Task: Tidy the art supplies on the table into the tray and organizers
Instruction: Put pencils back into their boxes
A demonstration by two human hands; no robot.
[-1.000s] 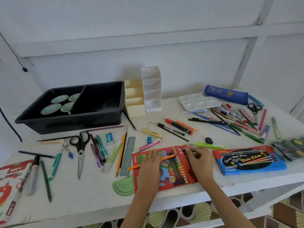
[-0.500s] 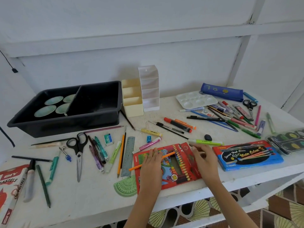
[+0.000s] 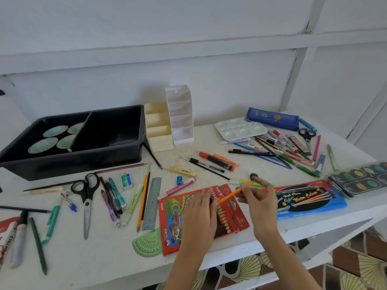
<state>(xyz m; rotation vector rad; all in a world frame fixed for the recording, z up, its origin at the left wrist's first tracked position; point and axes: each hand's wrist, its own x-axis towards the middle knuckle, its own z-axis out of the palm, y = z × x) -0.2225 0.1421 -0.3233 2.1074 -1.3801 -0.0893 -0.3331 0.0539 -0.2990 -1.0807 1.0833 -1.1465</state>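
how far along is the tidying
Barely started: the black tray holds only four green dishes, both organizers look empty. In hand: right hand pinches an orange pencil over the open red pencil box, left hand resting on it. Scissors, pens, markers lie scattered.

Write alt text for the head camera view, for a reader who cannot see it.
A person's right hand pinches an orange pencil above an open red pencil box, on which the left hand rests. Pens and scissors litter the white table; a black tray and two organizers stand behind.
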